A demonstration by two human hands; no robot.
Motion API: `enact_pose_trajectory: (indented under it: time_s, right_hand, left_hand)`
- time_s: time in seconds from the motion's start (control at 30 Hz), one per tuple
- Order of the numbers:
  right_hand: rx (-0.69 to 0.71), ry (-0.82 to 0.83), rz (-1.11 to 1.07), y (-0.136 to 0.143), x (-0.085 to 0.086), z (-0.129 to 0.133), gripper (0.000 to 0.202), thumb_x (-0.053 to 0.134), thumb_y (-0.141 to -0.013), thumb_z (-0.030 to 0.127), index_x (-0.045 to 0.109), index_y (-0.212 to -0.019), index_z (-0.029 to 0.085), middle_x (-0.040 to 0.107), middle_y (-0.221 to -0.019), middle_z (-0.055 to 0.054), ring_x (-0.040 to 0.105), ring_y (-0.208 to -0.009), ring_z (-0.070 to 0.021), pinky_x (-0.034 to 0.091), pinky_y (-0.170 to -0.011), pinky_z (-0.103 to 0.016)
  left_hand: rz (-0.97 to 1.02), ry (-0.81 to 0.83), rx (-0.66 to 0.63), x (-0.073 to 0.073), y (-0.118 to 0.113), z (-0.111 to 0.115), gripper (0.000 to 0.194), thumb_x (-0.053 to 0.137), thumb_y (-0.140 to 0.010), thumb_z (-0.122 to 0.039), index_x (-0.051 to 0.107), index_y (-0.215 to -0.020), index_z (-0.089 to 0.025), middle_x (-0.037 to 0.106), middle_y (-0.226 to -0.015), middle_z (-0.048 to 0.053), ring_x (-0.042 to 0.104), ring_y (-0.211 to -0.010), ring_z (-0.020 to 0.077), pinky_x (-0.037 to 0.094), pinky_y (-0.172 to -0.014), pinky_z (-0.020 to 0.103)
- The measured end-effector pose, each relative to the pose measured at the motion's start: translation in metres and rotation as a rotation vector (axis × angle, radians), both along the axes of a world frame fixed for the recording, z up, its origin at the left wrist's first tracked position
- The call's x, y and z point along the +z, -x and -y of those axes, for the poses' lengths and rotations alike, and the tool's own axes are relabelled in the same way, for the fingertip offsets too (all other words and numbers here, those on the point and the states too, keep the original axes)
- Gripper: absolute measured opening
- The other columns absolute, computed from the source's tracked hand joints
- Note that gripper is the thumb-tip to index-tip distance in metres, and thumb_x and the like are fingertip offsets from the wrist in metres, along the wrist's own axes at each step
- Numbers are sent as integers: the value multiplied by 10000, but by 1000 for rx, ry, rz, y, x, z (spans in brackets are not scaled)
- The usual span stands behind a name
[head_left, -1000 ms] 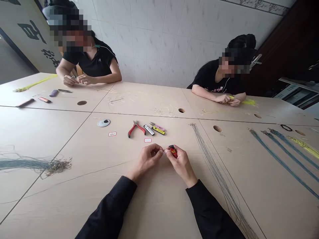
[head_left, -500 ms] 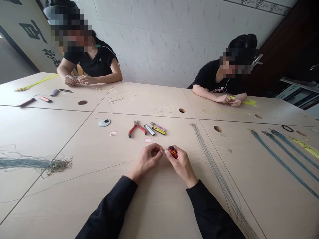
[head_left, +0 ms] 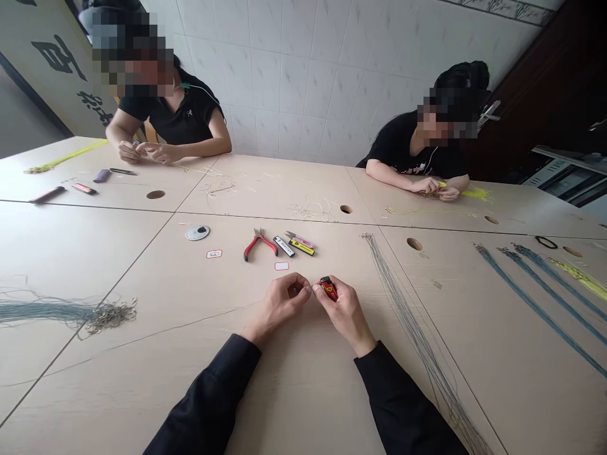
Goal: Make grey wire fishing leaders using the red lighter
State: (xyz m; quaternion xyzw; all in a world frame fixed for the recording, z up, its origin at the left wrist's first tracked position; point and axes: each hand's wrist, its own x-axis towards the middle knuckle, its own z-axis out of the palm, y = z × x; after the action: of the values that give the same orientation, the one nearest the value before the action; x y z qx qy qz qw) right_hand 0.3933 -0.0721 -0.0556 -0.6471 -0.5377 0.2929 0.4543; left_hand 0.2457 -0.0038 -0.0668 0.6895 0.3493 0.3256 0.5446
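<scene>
My right hand point(head_left: 348, 313) is closed around a red lighter point(head_left: 329, 288) with a black top. Thumb and forefinger of my left hand point(head_left: 284, 303) are pinched together, their tips meeting those of the right hand. From the left hand a thin grey cord point(head_left: 175, 325) trails across the table to the left edge of the view. Whatever lies between the touching fingertips is too small to make out. Just beyond my hands is a small white label with a red border point(head_left: 281, 266). Red-handled pliers point(head_left: 260, 243) lie past it.
Beside the pliers are thread snips point(head_left: 301, 240) and yellow point(head_left: 302, 247) and white lighters point(head_left: 284, 246). Grey cords point(head_left: 403, 309) lie to my right, blue-grey cords with metal clasps point(head_left: 111, 315) to my left. Two people point(head_left: 175, 120) point(head_left: 417, 151) work across the table.
My hands hold nearly the same pose, fingertips together. The view has shifted very slightly. The co-worker at the far left has moved their fingers a little.
</scene>
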Motion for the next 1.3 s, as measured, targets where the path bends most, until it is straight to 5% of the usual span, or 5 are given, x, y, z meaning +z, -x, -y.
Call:
enact_pose_trajectory:
  time_s: [0.37, 1.3]
  right_hand:
    - [-41, 12, -32, -1, 0, 0, 315, 546, -884, 472, 595, -813, 168, 487, -644, 27, 410, -580, -117, 371, -555, -231]
    - [39, -25, 3, -3, 0, 1, 334, 520, -912, 488, 619, -866, 172, 572, -707, -2, 475, -625, -139, 395, -605, -240]
  left_hand:
    - [15, -8, 45, 0, 0, 0, 267, 536, -875, -405, 567, -789, -153, 506, -666, -20, 415, -590, 92, 338, -547, 220]
    - [25, 7, -19, -2, 0, 0, 291, 547, -864, -421, 596, -787, -145, 536, -682, -3, 438, -619, 105, 345, -563, 224]
